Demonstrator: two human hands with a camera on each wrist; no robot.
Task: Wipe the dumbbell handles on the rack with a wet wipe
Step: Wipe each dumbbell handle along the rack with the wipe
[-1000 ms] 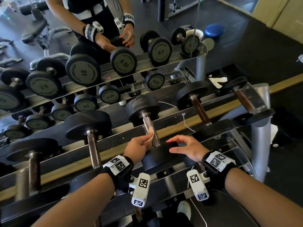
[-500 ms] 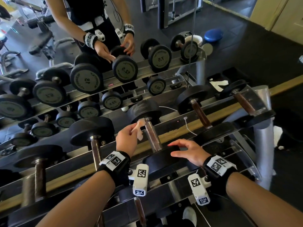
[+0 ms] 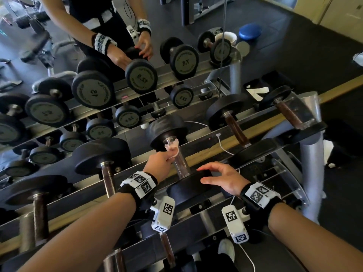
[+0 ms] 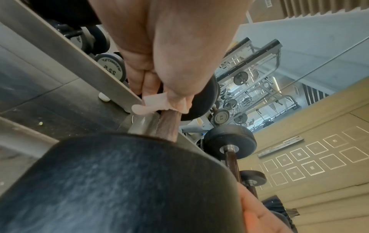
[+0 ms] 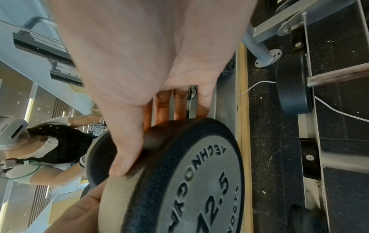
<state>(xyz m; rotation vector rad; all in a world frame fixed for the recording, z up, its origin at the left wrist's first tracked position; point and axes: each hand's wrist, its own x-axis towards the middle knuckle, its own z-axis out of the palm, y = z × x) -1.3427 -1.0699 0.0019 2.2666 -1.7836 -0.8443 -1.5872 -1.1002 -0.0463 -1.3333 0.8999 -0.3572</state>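
Note:
A 12.5 dumbbell lies on the top tier of the steel rack (image 3: 202, 214), its handle (image 3: 179, 160) running away from me between two black heads. My left hand (image 3: 160, 160) pinches a small pale wet wipe (image 3: 172, 149) against the far end of that handle, close to the far head (image 3: 167, 128). In the left wrist view the wipe (image 4: 155, 103) sits folded on the brown handle (image 4: 166, 124) under my fingers. My right hand (image 3: 222, 178) rests on the near head (image 3: 188, 188) with straight fingers spread over its rim (image 5: 179, 130).
More dumbbells lie on the same tier: two to the left (image 3: 107, 173) and two to the right (image 3: 234, 127). A mirror behind the rack reflects the weights and me. A white cord (image 3: 223, 146) hangs by the rack. Dark gym floor lies to the right.
My left hand has slid the wipe up the handle from the near end toward the far head. The right hand has stayed on the near head.

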